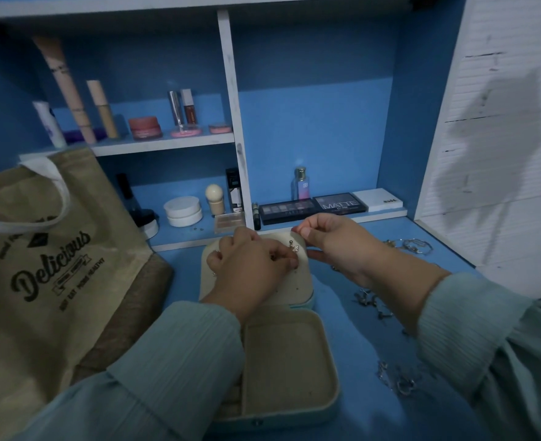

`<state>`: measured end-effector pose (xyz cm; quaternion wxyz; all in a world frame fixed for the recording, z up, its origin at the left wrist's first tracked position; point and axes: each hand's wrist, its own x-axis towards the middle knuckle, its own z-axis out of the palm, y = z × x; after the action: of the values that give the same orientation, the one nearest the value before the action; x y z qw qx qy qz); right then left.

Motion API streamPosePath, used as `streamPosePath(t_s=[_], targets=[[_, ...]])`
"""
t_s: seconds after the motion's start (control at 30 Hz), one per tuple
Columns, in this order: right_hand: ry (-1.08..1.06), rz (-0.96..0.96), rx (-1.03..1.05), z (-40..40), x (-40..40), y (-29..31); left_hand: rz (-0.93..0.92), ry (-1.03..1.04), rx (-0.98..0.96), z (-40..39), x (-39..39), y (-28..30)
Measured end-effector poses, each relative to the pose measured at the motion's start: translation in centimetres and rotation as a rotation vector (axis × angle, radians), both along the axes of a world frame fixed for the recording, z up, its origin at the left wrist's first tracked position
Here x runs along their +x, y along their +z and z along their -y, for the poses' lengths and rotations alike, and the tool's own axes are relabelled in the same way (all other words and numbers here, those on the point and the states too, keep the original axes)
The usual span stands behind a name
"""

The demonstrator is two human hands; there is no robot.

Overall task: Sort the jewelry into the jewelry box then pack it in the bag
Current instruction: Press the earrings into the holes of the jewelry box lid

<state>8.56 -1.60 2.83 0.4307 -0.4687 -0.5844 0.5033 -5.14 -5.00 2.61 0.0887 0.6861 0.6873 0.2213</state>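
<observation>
Sorting step: left hand [250, 265] fingers pinch an earring [294, 248] at the open jewelry box [290, 354] lid panel, mid-desk. Right hand [333, 246] pinches lid edge. Next: seat the post; bag [40, 265] waits left.

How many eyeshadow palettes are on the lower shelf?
3: one left of the MATTE palette, which lies beside the white box, and a small nude one left of the divider.

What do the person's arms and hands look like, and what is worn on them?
Both arms wear long, loose sleeves of pale teal, finely ribbed fabric, gathered at the wrists: left sleeve, right sleeve. The left hand and right hand are bare, without gloves.
</observation>
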Motion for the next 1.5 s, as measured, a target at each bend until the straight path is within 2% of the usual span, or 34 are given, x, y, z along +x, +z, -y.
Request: streamPosePath(t_s=[0.43,0.67,0.93,1.07,1.17,1.3,1.5], targets=[[0.005,0.012,-0.003,0.0,-0.1,0.1,-0.055,0.036,-0.023,-0.1,-0.2,0.4],[0.009,0.032,0.008,0.1,0.0,0.3,-0.152,0.037,-0.020,-0.4,-0.1,0.7],[0.009,0.025,0.009,0.2,0.0,0.6,-0.127,0.043,0.010,-0.5,0.0,0.5],[0.025,-0.040,-0.016,0.3,0.2,0.9,-0.060,0.042,0.125,-0.7,-0.1,-0.1],[0.026,-0.085,-0.048,0.3,0.4,0.8,-0.098,0.022,0.199,-0.8,-0.4,-0.3],[0.031,-0.163,-0.090,0.3,0.5,0.7,-0.243,-0.055,0.161,-1.3,-0.7,0.0],[0.013,-0.371,-0.221,0.4,0.6,0.4,-0.212,-0.098,0.158,-1.4,-0.8,0.6]])
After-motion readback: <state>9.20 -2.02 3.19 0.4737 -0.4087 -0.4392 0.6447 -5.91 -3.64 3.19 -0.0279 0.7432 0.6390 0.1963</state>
